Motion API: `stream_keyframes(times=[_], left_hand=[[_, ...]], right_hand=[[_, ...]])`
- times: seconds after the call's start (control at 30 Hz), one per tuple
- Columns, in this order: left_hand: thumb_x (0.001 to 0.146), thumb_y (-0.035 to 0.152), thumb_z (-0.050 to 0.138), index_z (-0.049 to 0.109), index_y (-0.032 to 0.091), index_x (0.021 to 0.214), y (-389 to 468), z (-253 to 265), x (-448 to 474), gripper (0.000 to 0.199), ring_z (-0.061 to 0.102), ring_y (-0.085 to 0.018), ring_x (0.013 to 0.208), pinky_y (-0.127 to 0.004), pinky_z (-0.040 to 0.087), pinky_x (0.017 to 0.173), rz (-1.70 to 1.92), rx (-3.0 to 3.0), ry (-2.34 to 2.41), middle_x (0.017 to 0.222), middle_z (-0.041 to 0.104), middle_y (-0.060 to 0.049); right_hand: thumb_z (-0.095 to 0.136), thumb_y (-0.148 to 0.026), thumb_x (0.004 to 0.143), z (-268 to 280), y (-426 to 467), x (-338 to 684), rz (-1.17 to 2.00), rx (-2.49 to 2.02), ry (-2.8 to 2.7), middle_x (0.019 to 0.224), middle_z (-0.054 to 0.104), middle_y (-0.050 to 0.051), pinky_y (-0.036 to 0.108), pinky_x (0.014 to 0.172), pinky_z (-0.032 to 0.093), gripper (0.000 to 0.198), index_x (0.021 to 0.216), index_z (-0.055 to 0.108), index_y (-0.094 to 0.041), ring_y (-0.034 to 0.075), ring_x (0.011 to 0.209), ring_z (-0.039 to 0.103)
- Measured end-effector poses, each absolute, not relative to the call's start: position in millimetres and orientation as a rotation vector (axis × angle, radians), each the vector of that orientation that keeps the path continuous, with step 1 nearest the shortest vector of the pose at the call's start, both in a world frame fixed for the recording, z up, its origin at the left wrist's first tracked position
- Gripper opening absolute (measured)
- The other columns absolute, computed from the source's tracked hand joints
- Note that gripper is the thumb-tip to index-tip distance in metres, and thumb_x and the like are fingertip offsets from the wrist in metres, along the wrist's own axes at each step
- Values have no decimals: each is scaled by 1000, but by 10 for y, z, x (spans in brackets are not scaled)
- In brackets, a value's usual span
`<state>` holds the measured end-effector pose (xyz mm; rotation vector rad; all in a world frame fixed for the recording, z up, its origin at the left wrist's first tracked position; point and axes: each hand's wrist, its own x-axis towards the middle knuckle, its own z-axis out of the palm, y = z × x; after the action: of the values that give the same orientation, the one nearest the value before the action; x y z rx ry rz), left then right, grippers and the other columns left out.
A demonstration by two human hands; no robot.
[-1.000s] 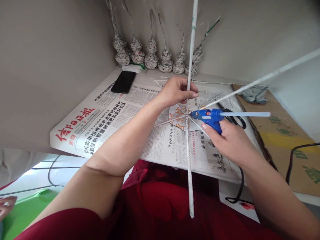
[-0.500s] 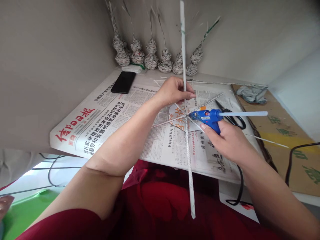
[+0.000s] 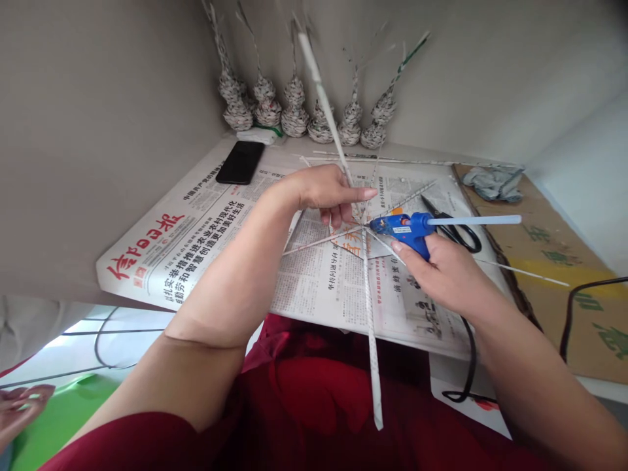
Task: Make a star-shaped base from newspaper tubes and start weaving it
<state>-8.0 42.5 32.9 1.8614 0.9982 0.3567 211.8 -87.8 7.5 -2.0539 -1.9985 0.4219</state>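
My left hand (image 3: pixel 328 188) is closed around a long rolled-paper stick (image 3: pixel 324 104), which rises from it and leans left. One finger or the thumb points right, the others curl under. My right hand (image 3: pixel 449 268) grips a blue hot glue gun (image 3: pixel 416 234), with a whitish glue stick (image 3: pixel 475 221) projecting from its back. The gun's nozzle meets the centre where several rolled-paper sticks (image 3: pixel 371 314) cross in a star shape. Beneath the crossing lies a printed paper piece (image 3: pixel 377 248). My left hand partly hides the held stick's lower end.
Newspaper (image 3: pixel 314 281) covers the table. Black scissors (image 3: pixel 456 229) lie beyond my right hand, beside cardboard (image 3: pixel 549 255) bearing crumpled paper (image 3: pixel 492 183). A black phone (image 3: pixel 240 162) and several woven gourd shapes (image 3: pixel 294 108) are at the back. Another person's hand (image 3: pixel 24 409) shows lower left.
The held paper stick has swung from upright to leaning left, and my left hand has turned and lowered slightly. The glue gun stays at the crossing. Another person's hand shows more at lower left.
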Motion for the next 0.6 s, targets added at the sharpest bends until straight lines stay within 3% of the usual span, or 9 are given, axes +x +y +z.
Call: stream_keyframes(times=[0.1, 0.2, 0.3, 0.4, 0.6], left_hand=[[83, 57, 65, 71, 14, 72, 355, 402, -52, 45, 67, -19, 67, -28, 50, 61, 431, 1859, 843, 57, 63, -6], [87, 45, 64, 73, 15, 86, 347, 386, 20, 32, 67, -15, 71, -25, 50, 65, 615, 1948, 755, 72, 70, -6], [75, 26, 75, 74, 16, 83, 404, 290, 73, 13, 66, -14, 75, -24, 49, 71, 667, 2172, 848, 75, 71, -2], [66, 14, 76, 74, 18, 75, 455, 194, 98, 10, 64, -14, 71, -25, 47, 70, 441, 2350, 1038, 70, 71, 0], [66, 11, 75, 76, 20, 78, 474, 107, 139, 14, 64, -15, 69, -25, 42, 64, 264, 2378, 1149, 74, 73, 1]], right_hand=[[45, -55, 91, 85, -881, 2101, 387, -2025, -2025, 73, 64, 6, 34, 62, 40, 36, 80, 56, -23, 24, 67, 57], [47, -52, 91, 81, -886, 2103, 367, -2003, -2035, 70, 63, 5, 34, 60, 39, 33, 81, 58, -23, 23, 64, 56], [46, -55, 91, 68, -882, 2131, 364, -2001, -2051, 67, 61, 3, 33, 57, 37, 35, 80, 58, -23, 22, 61, 54], [45, -57, 91, 59, -867, 2163, 356, -2000, -2059, 65, 60, 3, 32, 57, 37, 38, 78, 57, -23, 21, 60, 54], [47, -57, 90, 90, -861, 2182, 390, -1987, -2036, 62, 59, 2, 33, 59, 39, 35, 79, 55, -24, 21, 59, 52]])
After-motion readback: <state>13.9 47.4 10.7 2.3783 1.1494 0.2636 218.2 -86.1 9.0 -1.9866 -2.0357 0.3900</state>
